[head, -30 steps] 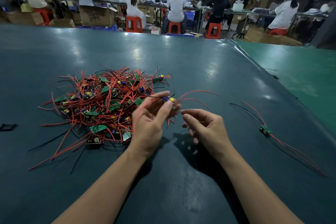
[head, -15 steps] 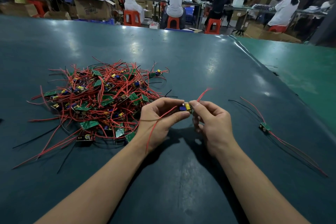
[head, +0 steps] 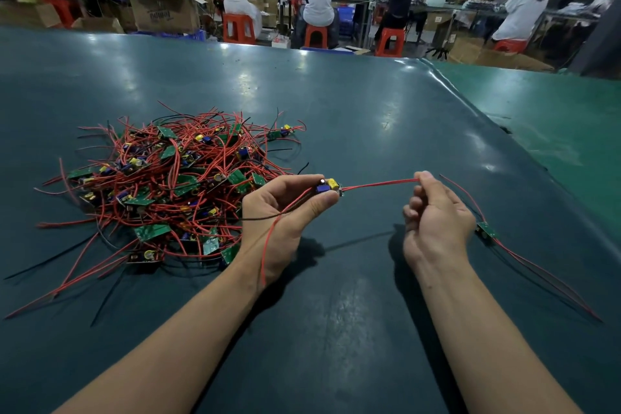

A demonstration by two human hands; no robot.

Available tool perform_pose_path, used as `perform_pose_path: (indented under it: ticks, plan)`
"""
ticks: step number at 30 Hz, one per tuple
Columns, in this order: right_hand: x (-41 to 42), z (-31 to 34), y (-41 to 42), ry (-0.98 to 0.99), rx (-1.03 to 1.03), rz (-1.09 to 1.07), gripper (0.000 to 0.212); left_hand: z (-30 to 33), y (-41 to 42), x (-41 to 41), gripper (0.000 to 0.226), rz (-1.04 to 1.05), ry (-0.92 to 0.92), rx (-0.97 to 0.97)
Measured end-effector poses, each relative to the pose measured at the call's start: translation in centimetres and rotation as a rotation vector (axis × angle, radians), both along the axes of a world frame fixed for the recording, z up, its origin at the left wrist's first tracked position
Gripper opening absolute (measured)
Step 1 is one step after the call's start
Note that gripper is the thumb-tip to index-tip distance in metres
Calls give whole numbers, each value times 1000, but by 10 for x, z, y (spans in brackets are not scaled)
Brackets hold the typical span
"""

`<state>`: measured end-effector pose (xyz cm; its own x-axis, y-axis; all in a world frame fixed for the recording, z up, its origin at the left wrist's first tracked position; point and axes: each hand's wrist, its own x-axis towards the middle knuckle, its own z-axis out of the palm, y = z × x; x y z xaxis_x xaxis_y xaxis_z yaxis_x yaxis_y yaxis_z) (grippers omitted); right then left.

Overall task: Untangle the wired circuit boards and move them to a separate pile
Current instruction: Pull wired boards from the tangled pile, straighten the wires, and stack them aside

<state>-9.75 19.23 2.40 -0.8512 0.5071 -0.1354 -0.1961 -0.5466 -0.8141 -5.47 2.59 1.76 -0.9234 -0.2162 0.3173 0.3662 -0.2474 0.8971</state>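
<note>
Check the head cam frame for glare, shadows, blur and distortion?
Head view: soft glare patches on the dark green table, strongest toward its far half; both hands, left and right, cast dark shadows on the table under them; wide-angle bending curves the table's far edge; workers behind look soft; the held board and the wire pile stay reasonably sharp.

2 bare forearms, no sleeves in view, end in the left hand (head: 285, 212) and the right hand (head: 437, 222); no gloves, rings, watch or wristband show on either, and fingernails are cut short.
</note>
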Motion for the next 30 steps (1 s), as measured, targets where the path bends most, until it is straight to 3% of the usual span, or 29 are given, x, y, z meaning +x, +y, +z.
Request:
perform_pose_path:
  ticks: [4,6,9,11,13,15,17,18,20,23,27,30]
  plan:
    - [-2,1,10,-49,-97,-121,24,3,-3,-2,22,69,41,76]
    - [-3,1,20,-32,-46,-185,25,4,-7,-4,23,95,36,169]
    - [5,-3,13,84,274,-144,20,1,-4,-4,20,74,4,57]
    - [10,-5,4,146,415,-5,18,0,0,-3,24,-11,-50,14]
    - [11,-7,4,125,598,150,18,0,2,-3,28,-151,-94,114]
    - [12,-12,9,28,911,250,19,3,0,-2,27,-257,-115,205]
    - [16,-12,9,-34,1127,276,15,4,-2,0,28,-318,-153,181]
    - [18,-10,9,-10,1113,294,14,5,-2,1,30,-347,-174,147]
    - [22,-3,6,70,863,430,17,6,-2,3,32,-410,-212,98]
    - [28,5,-3,93,540,745,43,8,-2,6,23,-529,-262,65]
    - [31,4,-9,18,468,880,29,7,0,9,43,-545,-318,-82]
    - [31,3,-5,0,448,914,30,8,2,9,42,-505,-331,-132]
